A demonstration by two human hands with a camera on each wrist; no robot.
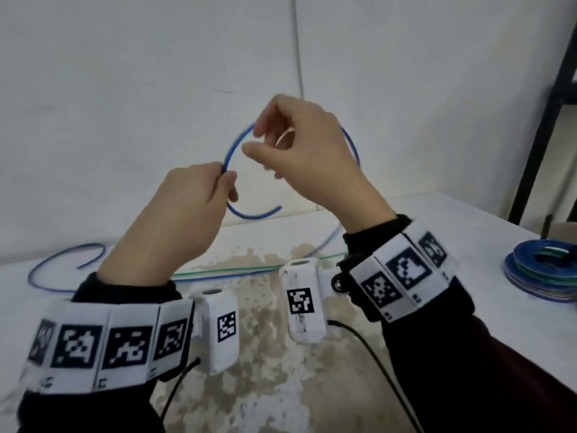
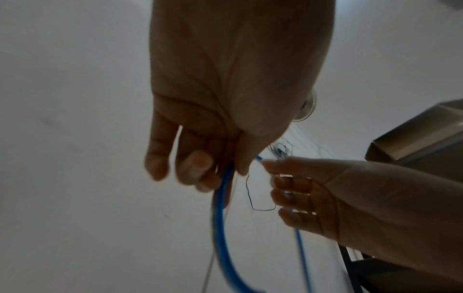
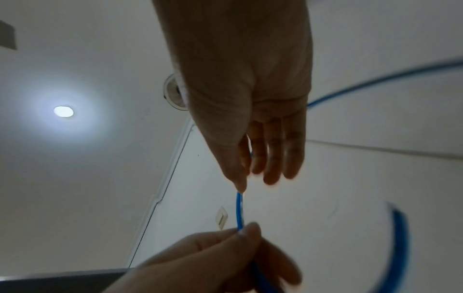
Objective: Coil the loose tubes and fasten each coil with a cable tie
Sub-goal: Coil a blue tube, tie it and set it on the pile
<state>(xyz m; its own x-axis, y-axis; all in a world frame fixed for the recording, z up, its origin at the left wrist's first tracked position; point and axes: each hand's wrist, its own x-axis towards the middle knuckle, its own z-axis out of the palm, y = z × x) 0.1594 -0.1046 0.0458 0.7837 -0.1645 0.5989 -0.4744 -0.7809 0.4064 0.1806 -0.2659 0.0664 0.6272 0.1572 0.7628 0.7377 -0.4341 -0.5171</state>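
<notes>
Left hand (image 1: 175,210) raised above the white table (image 1: 468,220), thumb and forefinger pinching a blue tube (image 1: 235,145). Right hand (image 1: 309,151) just above, thumb and forefinger pinching the same tube further along its arc, other fingers loosely curled. Finished coils (image 1: 543,270) stacked at right.

We count two hands (image 1: 175,214), two loose blue tubes (image 1: 237,142), one green tube (image 1: 249,269), one stack of finished coils (image 1: 543,270).
</notes>
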